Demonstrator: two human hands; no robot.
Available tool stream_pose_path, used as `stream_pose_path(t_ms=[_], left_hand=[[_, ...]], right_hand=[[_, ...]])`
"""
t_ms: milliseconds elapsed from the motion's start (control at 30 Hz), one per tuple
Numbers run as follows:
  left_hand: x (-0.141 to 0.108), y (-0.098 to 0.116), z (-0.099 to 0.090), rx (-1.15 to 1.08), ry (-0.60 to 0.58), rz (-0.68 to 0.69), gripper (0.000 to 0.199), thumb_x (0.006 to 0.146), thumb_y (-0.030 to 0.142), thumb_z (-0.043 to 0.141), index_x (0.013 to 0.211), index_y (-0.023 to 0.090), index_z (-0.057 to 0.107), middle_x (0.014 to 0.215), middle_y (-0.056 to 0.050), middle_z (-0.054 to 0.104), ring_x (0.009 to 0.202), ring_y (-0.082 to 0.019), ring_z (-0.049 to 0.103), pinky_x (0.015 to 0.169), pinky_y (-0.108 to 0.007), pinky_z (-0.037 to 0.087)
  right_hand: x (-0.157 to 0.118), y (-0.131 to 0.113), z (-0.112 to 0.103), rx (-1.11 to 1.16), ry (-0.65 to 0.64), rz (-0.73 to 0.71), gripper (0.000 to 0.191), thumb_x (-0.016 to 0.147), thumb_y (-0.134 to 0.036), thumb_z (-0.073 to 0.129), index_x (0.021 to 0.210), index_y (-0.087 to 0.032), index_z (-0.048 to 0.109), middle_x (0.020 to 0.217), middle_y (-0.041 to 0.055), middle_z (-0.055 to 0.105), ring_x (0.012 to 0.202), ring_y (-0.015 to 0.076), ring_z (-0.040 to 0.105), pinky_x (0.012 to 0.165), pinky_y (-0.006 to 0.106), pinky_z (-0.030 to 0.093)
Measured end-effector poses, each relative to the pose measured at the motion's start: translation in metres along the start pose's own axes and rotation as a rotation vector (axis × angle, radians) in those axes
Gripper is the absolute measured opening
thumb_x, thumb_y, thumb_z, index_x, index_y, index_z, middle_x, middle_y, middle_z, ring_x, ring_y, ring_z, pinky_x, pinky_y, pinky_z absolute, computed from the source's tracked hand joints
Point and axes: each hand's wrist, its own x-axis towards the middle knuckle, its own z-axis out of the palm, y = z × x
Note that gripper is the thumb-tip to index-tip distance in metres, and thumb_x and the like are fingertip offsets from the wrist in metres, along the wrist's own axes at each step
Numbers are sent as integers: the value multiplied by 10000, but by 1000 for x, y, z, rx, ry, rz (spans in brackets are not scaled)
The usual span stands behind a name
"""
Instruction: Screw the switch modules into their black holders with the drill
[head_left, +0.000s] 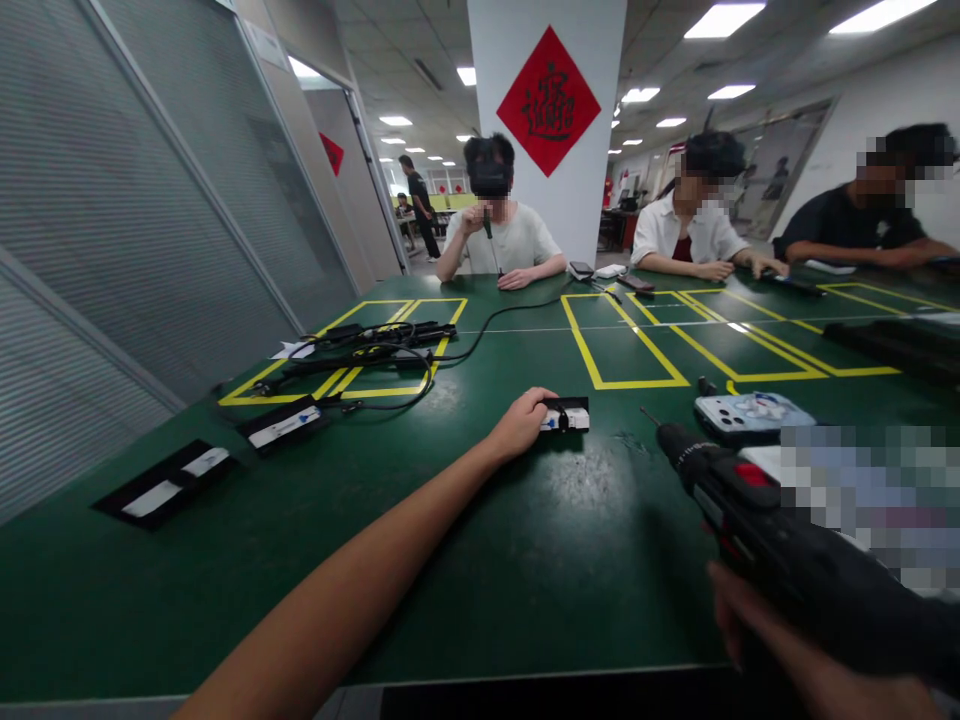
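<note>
My left hand [520, 422] is closed on the left end of a small black piece with a white strip [571, 416], which rests on the green table. My fingers cover part of it, so its exact kind cannot be made out. At the lower right, my right hand [795, 635] grips a black power drill [772, 530] with a red patch on its body. The drill's thin bit points up and left, apart from the black piece. The handle and most of my right fingers are blurred or hidden behind the drill.
Two similar black-and-white pieces [161, 487] lie at the left, near tangled black cables [367, 350]. A phone [750, 412] lies beyond the drill. Yellow tape [637, 385] marks the green table [480, 590]. Several people sit across it, one holding a screwdriver [489, 230].
</note>
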Motion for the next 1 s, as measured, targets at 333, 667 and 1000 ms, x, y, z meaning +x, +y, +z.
stream_pose_path(t_ms=[333,667,1000], left_hand=[[1,-12,-12,43,41,-7,322,802,137,332,978,152,601,949,-53,608,953,-184,543,872,-305,426],[2,-14,-12,55,36,-1,324,811,142,333,999,148,597,999,-61,607,978,-183,541,902,-300,418],[0,-3,-8,28,8,-17,323,814,131,333,985,163,605,956,-42,613,950,-182,548,884,-317,430]], right_hand=[[44,-42,25,-628,-18,-236,186,785,-300,491,917,-229,601,811,85,711,758,314,679,597,380,457],[59,-42,43,-843,-100,-318,412,735,-524,565,930,-163,597,850,136,667,759,348,667,612,435,475],[100,-100,0,-696,21,-624,460,794,-544,535,1000,-153,666,910,147,702,752,293,649,620,398,482]])
